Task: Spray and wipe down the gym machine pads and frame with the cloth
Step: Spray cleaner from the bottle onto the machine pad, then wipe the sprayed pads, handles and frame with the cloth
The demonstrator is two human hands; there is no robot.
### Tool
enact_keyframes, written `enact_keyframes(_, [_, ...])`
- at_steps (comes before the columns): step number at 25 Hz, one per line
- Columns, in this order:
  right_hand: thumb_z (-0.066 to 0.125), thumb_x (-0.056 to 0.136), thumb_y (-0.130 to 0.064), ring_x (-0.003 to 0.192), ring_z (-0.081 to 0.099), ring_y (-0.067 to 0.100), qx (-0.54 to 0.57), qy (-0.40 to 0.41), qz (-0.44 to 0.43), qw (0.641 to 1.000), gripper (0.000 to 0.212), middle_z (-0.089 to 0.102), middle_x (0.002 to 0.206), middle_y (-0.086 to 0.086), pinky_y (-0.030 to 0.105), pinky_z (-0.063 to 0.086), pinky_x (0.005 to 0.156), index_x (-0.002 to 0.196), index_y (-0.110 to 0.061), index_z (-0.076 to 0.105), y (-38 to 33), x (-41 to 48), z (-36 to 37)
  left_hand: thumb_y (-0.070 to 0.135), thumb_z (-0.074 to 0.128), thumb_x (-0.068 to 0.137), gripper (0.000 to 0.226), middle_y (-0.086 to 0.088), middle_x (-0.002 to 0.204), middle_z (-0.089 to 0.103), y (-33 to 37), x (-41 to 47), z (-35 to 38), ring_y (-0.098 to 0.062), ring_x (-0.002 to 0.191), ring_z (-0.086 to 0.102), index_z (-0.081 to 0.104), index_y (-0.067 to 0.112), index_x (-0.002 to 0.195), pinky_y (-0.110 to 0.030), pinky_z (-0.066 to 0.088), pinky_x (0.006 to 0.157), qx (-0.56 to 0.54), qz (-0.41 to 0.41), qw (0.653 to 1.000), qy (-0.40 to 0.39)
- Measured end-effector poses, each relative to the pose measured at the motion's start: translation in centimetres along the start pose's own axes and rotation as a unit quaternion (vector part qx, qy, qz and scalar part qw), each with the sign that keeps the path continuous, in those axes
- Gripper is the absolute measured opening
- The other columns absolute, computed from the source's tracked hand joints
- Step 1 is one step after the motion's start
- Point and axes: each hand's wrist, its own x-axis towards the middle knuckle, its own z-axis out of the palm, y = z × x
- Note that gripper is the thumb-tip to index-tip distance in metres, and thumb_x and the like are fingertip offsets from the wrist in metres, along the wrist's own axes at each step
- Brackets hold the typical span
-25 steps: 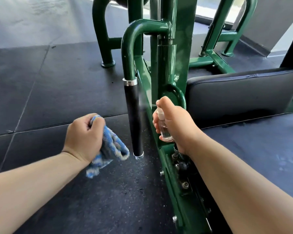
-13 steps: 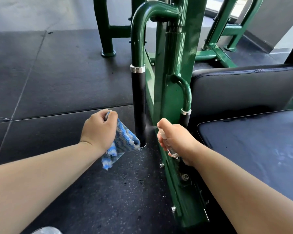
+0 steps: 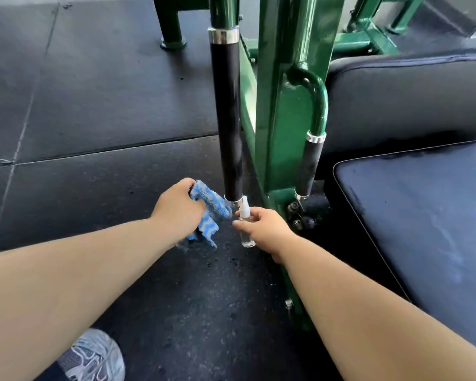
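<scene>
Near the black grip (image 3: 228,114), left hand (image 3: 179,210) clenching cloth (image 3: 212,206) — fingers hidden, right hand (image 3: 270,229) gripping spray bottle (image 3: 245,239).

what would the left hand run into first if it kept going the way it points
Probably the lower end of the black handle, cloth first; the left hand grips that cloth beside it, depth unclear.

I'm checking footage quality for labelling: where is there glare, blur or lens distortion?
Head view: bright glare streaks on the green frame; a pale sheen on the seat pad; the floor seams seem bowed by the wide-angle lens; the cloth and spray bottle look slightly soft.
</scene>
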Motion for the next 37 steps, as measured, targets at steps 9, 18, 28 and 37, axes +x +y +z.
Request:
enact_keyframes(9, [0.065,0.083,-0.011,0.095,0.058,0.021,-0.257,-0.019,0.011,0.966,0.032,0.065,0.107,0.005,0.025,0.046,0.082,0.113,-0.021,0.06,7.0,0.3,1.8,0.013,0.049,0.086,0.014,0.004,0.082,0.062,-2.3,0.2,1.5,-0.014,0.071,0.056,0.056,0.025,0.087,-0.029,0.041,0.056,0.016,-0.035,0.999,-0.026])
enact_keyframes(18, [0.053,0.084,-0.011,0.099,0.059,0.02,-0.225,0.123,-0.028,0.966,0.034,0.064,0.103,-0.003,0.029,0.048,0.085,0.115,-0.021,0.061,0.9,-1.0,-2.4,0.005,0.055,0.075,0.014,0.0,0.068,0.061,-1.0,1.1,0.5,-0.022,0.067,0.054,0.063,0.016,0.074,-0.032,0.043,0.063,-0.086,-0.034,0.996,0.017])
enact_keyframes(28, [0.046,0.094,-0.013,0.08,0.055,0.013,0.31,0.039,-0.099,0.945,0.023,0.065,0.09,-0.003,0.026,0.044,0.073,0.09,-0.02,0.068,-15.5,-3.8,-6.7,0.013,0.053,0.088,0.013,-0.014,0.086,0.068,10.8,1.7,-7.4,-0.026,0.071,0.063,0.066,0.015,0.088,-0.039,0.054,0.064,-0.493,0.031,0.869,-0.034])
enact_keyframes(37, [0.058,0.086,0.004,0.073,0.063,0.02,0.406,0.175,-0.208,0.873,0.017,0.064,0.081,0.008,0.036,0.055,0.069,0.088,-0.013,0.063,-18.1,-5.6,-6.4,0.035,0.042,0.096,0.029,0.006,0.075,0.064,11.5,3.0,-10.0,-0.01,0.068,0.058,0.066,0.023,0.086,-0.025,0.044,0.071,-0.443,0.085,0.872,-0.19])
